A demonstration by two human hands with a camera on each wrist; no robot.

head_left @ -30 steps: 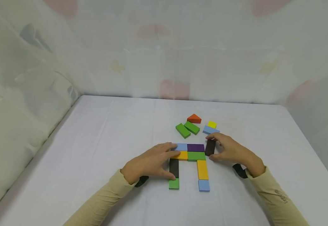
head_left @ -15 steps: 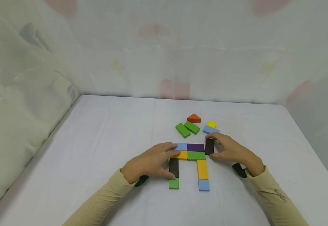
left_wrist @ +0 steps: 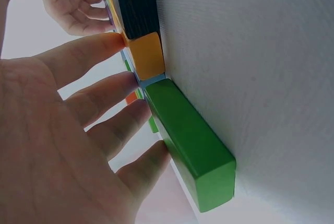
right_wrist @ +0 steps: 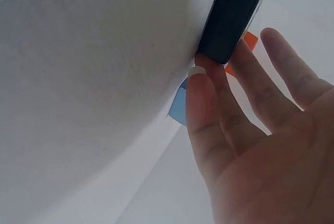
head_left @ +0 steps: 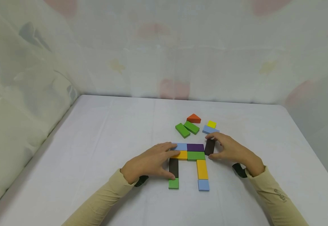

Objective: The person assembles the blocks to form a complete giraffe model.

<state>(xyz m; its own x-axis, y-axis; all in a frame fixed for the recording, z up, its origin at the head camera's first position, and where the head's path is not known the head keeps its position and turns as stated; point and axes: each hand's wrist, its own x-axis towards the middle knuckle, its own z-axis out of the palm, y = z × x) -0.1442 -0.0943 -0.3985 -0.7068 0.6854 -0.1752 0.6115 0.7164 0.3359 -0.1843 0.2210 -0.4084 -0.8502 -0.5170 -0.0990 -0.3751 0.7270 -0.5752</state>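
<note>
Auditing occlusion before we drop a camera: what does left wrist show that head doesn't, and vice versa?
Only left wrist: the long green block at the fingertips of the left hand.

Only head: the left sleeve, right sleeve and near-right blue block.

Both: left hand, right hand, black leg block, orange block adjoining it.
</note>
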